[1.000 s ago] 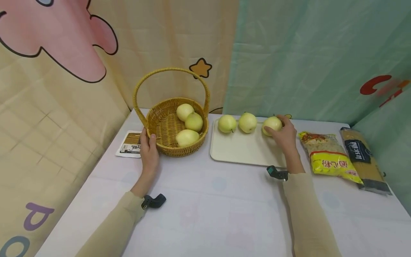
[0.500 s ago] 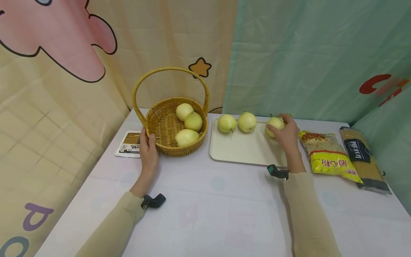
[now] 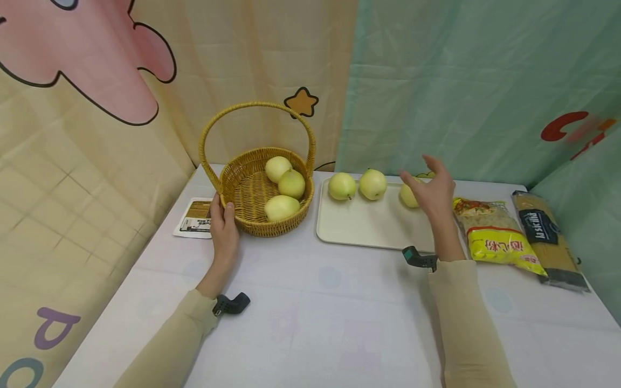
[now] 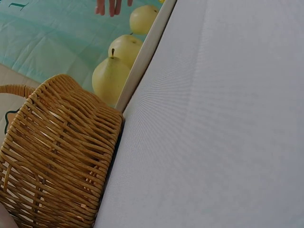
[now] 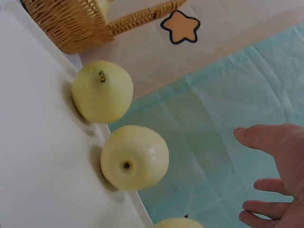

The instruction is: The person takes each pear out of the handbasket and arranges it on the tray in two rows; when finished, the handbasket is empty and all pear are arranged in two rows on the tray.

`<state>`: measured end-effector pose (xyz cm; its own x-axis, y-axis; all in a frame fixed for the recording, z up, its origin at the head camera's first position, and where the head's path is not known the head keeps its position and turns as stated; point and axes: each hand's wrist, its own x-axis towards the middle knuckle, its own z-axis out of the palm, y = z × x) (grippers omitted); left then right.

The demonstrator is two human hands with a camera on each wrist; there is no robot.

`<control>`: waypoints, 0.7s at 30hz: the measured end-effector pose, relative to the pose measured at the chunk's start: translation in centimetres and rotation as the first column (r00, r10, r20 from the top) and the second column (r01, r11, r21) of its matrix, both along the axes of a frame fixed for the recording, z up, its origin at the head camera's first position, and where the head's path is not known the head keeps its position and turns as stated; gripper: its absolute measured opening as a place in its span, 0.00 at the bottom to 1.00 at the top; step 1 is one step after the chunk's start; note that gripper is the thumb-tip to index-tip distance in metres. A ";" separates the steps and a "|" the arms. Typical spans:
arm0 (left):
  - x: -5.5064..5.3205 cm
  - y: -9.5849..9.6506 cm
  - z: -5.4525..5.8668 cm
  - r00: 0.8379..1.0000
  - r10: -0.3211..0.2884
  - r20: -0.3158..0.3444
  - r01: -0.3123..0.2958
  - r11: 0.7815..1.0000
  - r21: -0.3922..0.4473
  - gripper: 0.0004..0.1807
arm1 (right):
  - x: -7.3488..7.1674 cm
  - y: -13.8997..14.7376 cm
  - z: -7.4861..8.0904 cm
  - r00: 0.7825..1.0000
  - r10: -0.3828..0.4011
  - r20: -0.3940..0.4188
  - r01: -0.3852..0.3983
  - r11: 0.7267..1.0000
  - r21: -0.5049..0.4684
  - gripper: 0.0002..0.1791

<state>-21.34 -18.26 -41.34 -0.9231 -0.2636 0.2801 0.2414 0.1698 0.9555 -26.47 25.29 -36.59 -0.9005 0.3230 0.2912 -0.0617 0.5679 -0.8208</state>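
Observation:
My left hand (image 3: 225, 226) holds the near left side of a wicker basket (image 3: 271, 229), its thumb and fingers at the rim. Inside the basket lie three pale yellow-green pears, one a front pear (image 3: 282, 208). Over the right end of a white tray (image 3: 368, 231), my right hand (image 3: 436, 188) is raised with thumb and fingers spread, holding nothing. It partly covers the right pear (image 3: 408, 195) on the tray. Left of that sit a middle pear (image 3: 372, 184) and a left pear (image 3: 342, 186), along the tray's back edge. The right wrist view shows the hand's spread fingers (image 5: 268, 209).
A flat packet (image 3: 194, 218) lies left of the basket, partly behind the left hand. Right of the tray are a yellow-labelled food bag (image 3: 502, 237) and a long dark-labelled package (image 3: 548, 231). Curtains (image 3: 436, 81) hang behind the white-covered table (image 3: 310, 323).
My right hand first shifted the right pear slightly rightward on the tray, then let go and lifted away with its fingers spread. The left hand and basket stay in place.

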 end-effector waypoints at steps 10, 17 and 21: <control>0.0 0.0 0.0 1.000 0.001 -0.001 -0.001 1.000 -0.002 0.32 | 0.3 -3.6 1.3 0.986 0.166 -0.006 -0.166 0.986 0.032 0.42; -0.1 0.0 -0.1 1.000 0.003 -0.011 -0.002 1.000 0.008 0.31 | 0.2 -6.3 0.5 0.959 0.281 0.040 -0.283 0.958 0.053 0.46; -0.2 0.0 -0.1 1.000 0.002 -0.006 -0.002 1.000 0.013 0.31 | 0.6 -8.2 0.3 0.942 0.326 0.079 -0.332 0.940 0.078 0.48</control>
<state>-21.50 -18.21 -41.42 -0.9209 -0.2695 0.2818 0.2465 0.1577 0.9562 -25.92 17.14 -36.33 -0.9698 -0.0187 0.2433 -0.2063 0.5953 -0.7766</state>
